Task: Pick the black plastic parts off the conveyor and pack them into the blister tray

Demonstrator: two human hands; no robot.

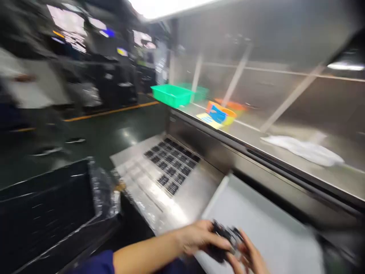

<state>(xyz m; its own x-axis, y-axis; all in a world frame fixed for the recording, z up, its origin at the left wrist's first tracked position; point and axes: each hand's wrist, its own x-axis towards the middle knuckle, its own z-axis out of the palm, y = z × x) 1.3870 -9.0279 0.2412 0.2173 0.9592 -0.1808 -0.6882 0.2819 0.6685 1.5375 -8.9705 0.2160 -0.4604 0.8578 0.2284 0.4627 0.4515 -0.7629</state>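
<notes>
Low in the head view, my left hand (201,238) is closed around several small black parts (218,251), whose exact kind is lost in the blur. My right hand (251,257) meets it from the right, fingers bent and pinching at the same dark cluster. Both hands are over the near edge of a pale grey tray (256,217). Rows of flat black pieces (172,163) lie in a grid on the metal table (131,163) beyond my left hand.
A green bin (172,96) and an orange, blue and yellow item (218,114) sit on the ledge. White cloth or plastic (305,148) lies farther right. A large black plastic-lined container (48,213) stands at left. Another person (28,83) is blurred at far left.
</notes>
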